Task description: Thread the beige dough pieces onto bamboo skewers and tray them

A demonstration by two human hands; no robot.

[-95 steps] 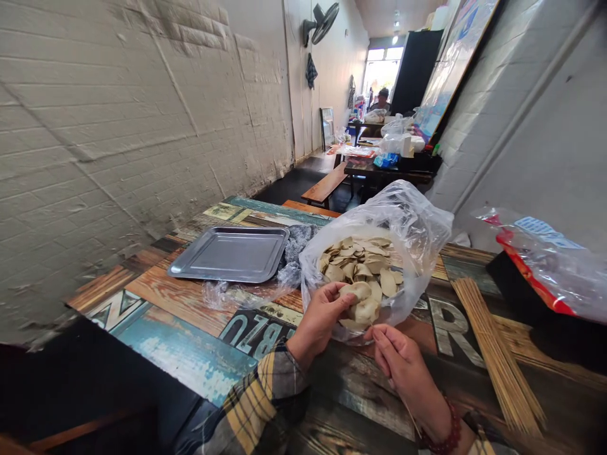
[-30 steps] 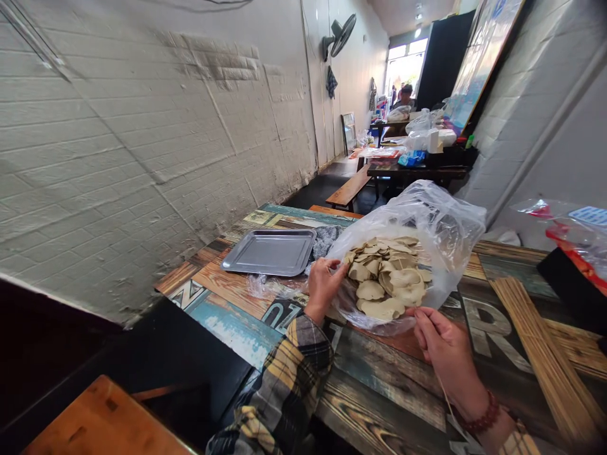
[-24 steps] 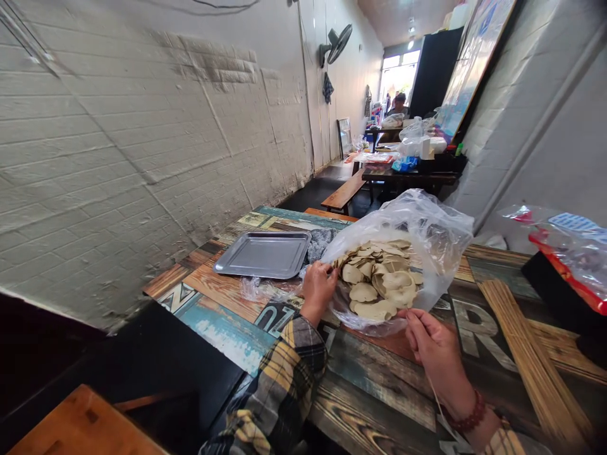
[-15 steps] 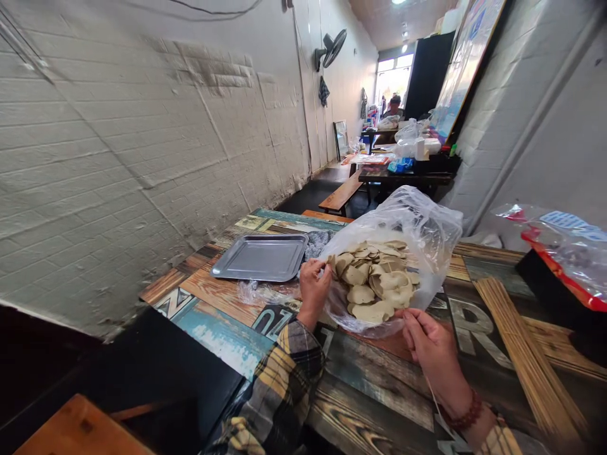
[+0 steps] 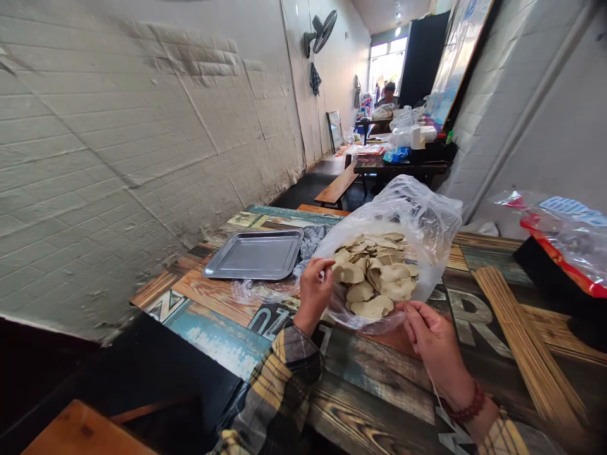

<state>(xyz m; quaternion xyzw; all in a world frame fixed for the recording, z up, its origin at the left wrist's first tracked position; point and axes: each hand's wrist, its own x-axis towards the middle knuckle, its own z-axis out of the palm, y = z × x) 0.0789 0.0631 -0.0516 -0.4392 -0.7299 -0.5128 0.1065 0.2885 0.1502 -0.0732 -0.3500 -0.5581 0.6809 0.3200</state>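
Note:
A clear plastic bag (image 5: 429, 253) lies with its mouth open toward me on the patchwork wooden table (image 5: 374, 373). Many thin, beige, roundish slices (image 5: 372, 306) are heaped inside it; what food they are I cannot make out. My left hand (image 5: 315, 291) is at the bag's left edge, fingers curled and closed on the plastic. At the front right of the mouth, the thumb and forefinger of my right hand (image 5: 431, 341) pinch the rim. A thin pale strand or stick (image 5: 434, 385) runs below that hand, partly hidden.
Left of the bag is a grey metal tray (image 5: 256, 253), with crumpled clear plastic (image 5: 253, 291) in front. A bundle of thin wooden skewers (image 5: 526, 341) lies at the right, near a black box (image 5: 545, 278) holding plastic packaging. A bench (image 5: 336, 183) and a seated person (image 5: 389, 95) are farther back.
The view has shifted slightly, so the tray and wall appear farther left. The bag's near rim sits slightly higher in view, and my left fingers have shifted a little. Both hands stay by the bag.

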